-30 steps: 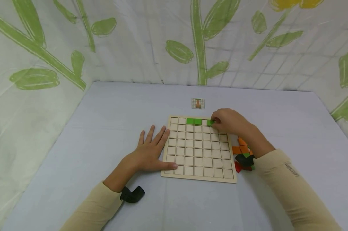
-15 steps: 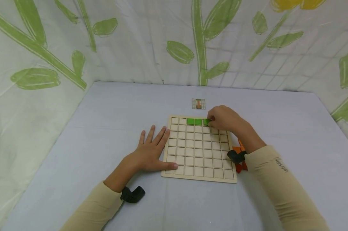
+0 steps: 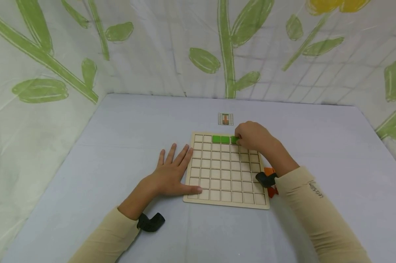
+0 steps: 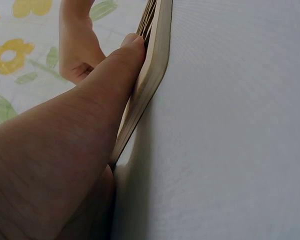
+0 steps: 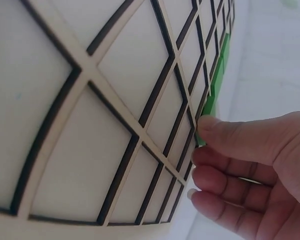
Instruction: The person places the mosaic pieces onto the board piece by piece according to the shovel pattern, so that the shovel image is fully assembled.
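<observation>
Here, left hand (image 3: 170, 177) spread, touching grid board (image 3: 216, 164); right hand (image 3: 255, 137) curled, pinching green tile (image 3: 233, 140).

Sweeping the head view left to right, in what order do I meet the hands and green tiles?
Left hand → first green tile → second green tile → third green tile → right hand pinching that third tile.

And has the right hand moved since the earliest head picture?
Yes, the right hand shifted left along the wooden board, toward the two placed green tiles.
</observation>
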Motion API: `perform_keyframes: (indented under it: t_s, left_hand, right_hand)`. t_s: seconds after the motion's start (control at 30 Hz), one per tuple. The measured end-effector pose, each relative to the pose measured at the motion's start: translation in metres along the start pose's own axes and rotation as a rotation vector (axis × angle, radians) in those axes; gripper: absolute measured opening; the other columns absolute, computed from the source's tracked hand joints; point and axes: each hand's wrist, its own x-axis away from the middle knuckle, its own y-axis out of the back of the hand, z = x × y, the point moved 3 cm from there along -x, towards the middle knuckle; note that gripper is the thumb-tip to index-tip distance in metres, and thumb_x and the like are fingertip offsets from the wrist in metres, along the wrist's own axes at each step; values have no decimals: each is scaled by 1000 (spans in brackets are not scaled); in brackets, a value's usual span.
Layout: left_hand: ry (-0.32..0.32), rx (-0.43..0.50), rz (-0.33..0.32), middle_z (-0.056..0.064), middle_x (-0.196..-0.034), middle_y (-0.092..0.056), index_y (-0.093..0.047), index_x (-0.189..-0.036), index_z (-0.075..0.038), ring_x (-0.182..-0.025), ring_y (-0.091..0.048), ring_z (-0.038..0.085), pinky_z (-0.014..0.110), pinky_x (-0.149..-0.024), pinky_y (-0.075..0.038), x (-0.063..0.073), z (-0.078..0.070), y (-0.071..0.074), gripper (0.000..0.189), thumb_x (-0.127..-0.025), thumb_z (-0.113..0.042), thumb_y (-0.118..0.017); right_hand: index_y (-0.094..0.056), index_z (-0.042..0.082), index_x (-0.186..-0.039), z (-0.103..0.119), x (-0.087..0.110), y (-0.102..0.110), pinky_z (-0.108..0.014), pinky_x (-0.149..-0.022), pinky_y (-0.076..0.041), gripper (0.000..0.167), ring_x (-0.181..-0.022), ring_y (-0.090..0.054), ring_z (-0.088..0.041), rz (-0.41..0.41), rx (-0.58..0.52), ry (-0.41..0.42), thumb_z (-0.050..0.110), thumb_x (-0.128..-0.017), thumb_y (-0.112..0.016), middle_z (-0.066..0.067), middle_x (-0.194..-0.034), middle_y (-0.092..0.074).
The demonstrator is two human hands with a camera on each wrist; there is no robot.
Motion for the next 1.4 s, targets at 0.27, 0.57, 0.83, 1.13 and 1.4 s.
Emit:
perform_keyframes:
  t_s: [0.27,0.57,0.83,1.13,1.4]
  left_hand:
    - [-7,0,-2,7,-167,8,4,-162,-13,-148,21,38,63,-111,14,0,1,-1,123,-80,-84,-55]
    - [-9,9,-9,9,-167,8,4,-162,-11,-148,20,40,64,-111,13,0,1,-1,123,-80,-83,-54]
    - [-11,-4,-20,8,-167,7,3,-162,-11,-148,20,40,64,-112,12,0,1,-1,124,-79,-85,-54]
    - [-5,-7,-20,8,-167,7,3,-162,-11,-148,19,40,64,-111,12,1,1,-2,124,-79,-84,-54]
    - [-10,2,-22,8,-167,7,3,-162,-11,-148,19,40,64,-112,12,1,1,-1,125,-78,-85,-54]
  right_hand:
    - [-54,11,-64,1,3,-1,-33,-60,-34,33,-59,-37,-15,-1,-21,-4,0,-93,-68,1,-61,-39]
    - [-55,12,-64,6,2,-2,-32,-59,-33,34,-60,-35,-15,-3,13,-19,-2,-93,-66,1,-60,-38]
    - [-47,15,-59,7,2,-3,-30,-57,-31,42,-56,-33,-13,0,10,-33,1,-93,-67,3,-58,-33]
    - [-34,18,-56,6,6,-2,-29,-56,-25,52,-54,-25,-11,-55,-92,-11,-3,-92,-65,4,-56,-26]
    - [-58,11,-61,0,6,-4,-32,-60,-39,35,-57,-42,-13,-55,-150,-10,1,-92,-68,1,-61,-50]
